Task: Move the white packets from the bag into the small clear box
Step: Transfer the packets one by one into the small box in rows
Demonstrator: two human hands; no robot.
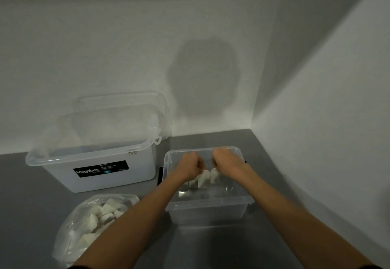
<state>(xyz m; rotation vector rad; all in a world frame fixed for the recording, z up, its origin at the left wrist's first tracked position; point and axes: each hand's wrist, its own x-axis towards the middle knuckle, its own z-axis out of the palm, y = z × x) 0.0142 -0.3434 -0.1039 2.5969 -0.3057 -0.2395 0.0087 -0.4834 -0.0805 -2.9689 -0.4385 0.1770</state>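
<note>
Grey desk (pixel 211 247), set into a wall corner. Large box (pixel 101 169) with black label, near the far-left edge, open, lid leaning behind it. Clear bag (pixel 69 232) at the near-left edge, open, full of white packets (pixel 105 211). Small box (pixel 209 205) right of the bag, close to the far-right corner, open, several packets (pixel 190 183) inside on its floor. Both arms reaching over the small box. Left hand (pixel 190 166) curled, pinching one packet (pixel 204 179). Right hand (pixel 225 162) curled, pinching another packet (pixel 214 174). Both held packets hanging inside the small box, close together.
</note>
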